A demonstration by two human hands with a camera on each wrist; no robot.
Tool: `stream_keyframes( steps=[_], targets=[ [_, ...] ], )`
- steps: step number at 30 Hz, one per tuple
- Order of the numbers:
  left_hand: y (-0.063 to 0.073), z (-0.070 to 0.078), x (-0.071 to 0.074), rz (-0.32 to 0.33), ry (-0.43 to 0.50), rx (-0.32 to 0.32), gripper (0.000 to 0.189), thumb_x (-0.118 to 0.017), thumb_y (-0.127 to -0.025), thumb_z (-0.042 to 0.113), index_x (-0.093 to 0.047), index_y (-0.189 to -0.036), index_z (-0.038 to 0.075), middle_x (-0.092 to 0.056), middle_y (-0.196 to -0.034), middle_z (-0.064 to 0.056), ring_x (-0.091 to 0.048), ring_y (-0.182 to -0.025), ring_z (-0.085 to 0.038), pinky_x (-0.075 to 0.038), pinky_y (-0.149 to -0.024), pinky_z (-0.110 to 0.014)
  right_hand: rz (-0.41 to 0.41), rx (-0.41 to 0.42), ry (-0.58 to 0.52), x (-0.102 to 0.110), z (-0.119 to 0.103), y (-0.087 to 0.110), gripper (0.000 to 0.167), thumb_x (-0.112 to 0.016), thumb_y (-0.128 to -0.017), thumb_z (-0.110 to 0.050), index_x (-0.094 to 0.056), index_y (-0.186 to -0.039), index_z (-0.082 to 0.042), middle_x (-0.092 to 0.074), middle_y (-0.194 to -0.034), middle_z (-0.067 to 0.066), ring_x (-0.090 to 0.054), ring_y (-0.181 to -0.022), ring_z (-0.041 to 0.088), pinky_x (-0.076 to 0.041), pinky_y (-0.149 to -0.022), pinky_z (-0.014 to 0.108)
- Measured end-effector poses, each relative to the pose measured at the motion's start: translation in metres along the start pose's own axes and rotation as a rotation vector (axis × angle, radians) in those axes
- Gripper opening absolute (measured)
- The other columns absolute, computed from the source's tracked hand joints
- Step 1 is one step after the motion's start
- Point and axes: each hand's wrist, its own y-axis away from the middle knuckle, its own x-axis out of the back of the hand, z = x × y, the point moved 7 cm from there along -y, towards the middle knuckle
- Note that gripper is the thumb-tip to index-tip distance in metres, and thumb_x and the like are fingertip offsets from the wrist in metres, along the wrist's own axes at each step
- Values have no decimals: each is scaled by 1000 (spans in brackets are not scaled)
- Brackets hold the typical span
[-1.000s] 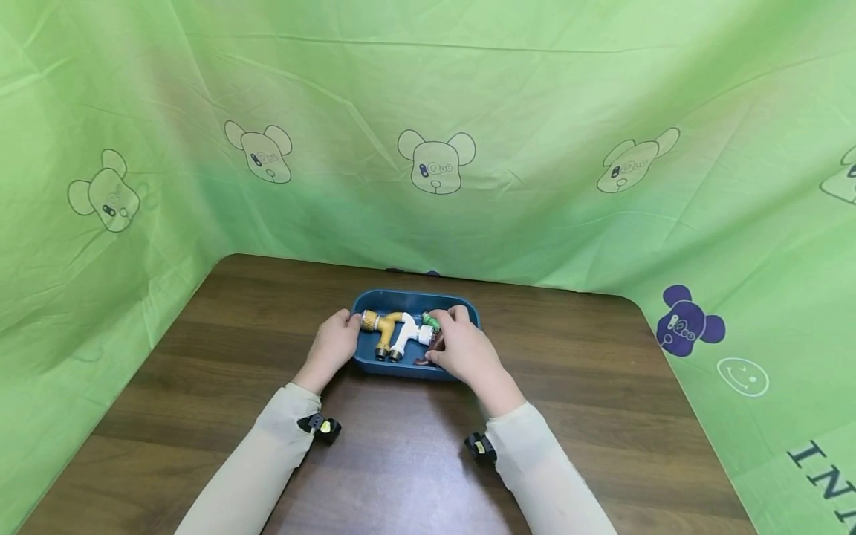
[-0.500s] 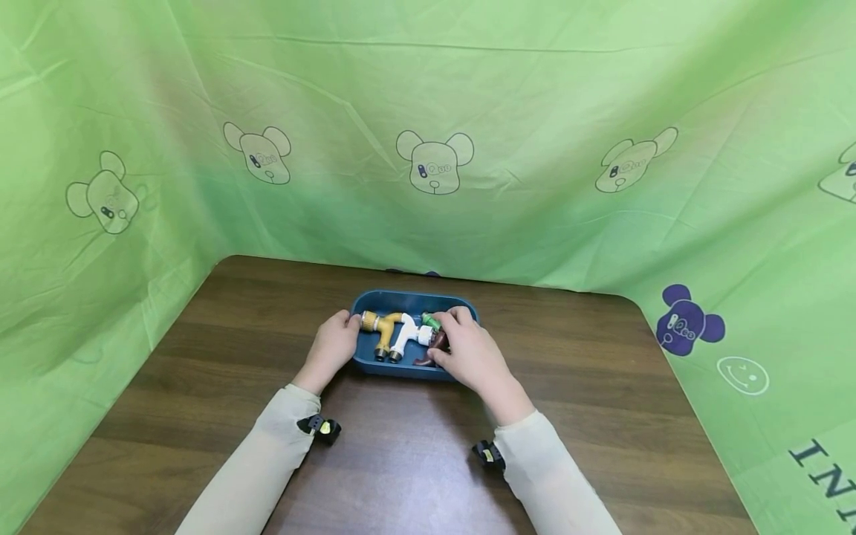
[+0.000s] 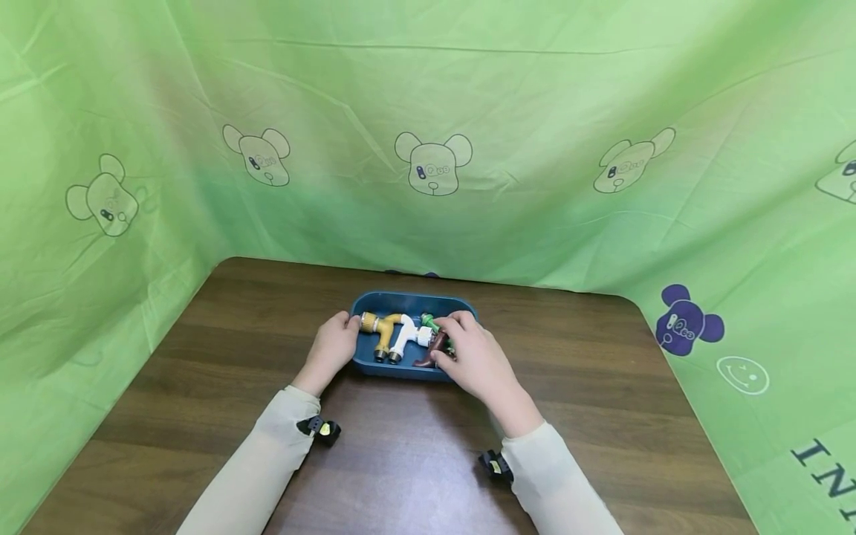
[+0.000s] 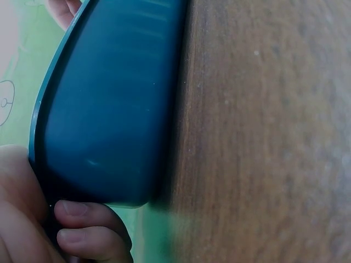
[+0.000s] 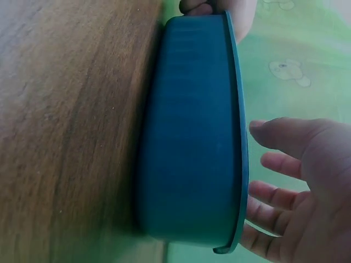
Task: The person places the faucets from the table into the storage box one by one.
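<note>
1. The green cloth (image 3: 428, 111) walls in the table (image 3: 200, 357) at the back and on both sides, close behind the blue tray (image 3: 401, 301).
2. Inside the tray, the yellow tap (image 3: 383, 331) and white tap (image 3: 405, 336) fill the middle (little bare floor shows).
3. The left hand (image 3: 331, 351) blocks the tray's left end, and the right hand (image 3: 471, 357) covers its right part.
4. The table lies open to either side and along the near edge.

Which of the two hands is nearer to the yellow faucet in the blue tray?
The left. The left hand grips the blue tray's left end, right beside the yellow faucet. The right hand reaches into the tray's right part, beyond the white faucet.
</note>
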Motion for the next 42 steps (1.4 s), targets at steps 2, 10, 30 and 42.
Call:
stream_keyframes(
  steps=[2,10,30,42],
  targets=[
    [0,0,0,6,-1,-7,35,-43,-110,36,-53,-89,9,-43,-76,-7,-48,-71,-25,-36,-60,-34,5,4,-4,1,0,2,53,-80,-89,-29,-63,-136,-13,-58,-128,8,-65,-103,28,-52,-92,49],
    [0,1,0,5,-4,-16,34,-43,-110,35,-52,-90,8,-41,-75,-6,-47,-71,-24,-35,-60,-33,16,9,-9,5,4,13,49,-76,-92,-29,-63,-136,-15,-57,-128,6,-64,-110,27,-46,-104,52],
    [2,2,0,-7,-2,12,35,-42,-110,34,-51,-89,8,-41,-75,-7,-44,-66,-24,-35,-59,-33,83,31,5,26,8,37,46,-73,-94,-29,-62,-135,-11,-58,-130,9,-60,-118,28,-43,-107,53],
    [4,3,0,-9,-5,18,35,-43,-110,36,-53,-92,8,-43,-77,-7,-48,-70,-25,-36,-61,-33,116,34,0,37,15,50,47,-73,-94,-29,-61,-136,-11,-58,-130,10,-60,-116,28,-44,-104,54]
  ],
)
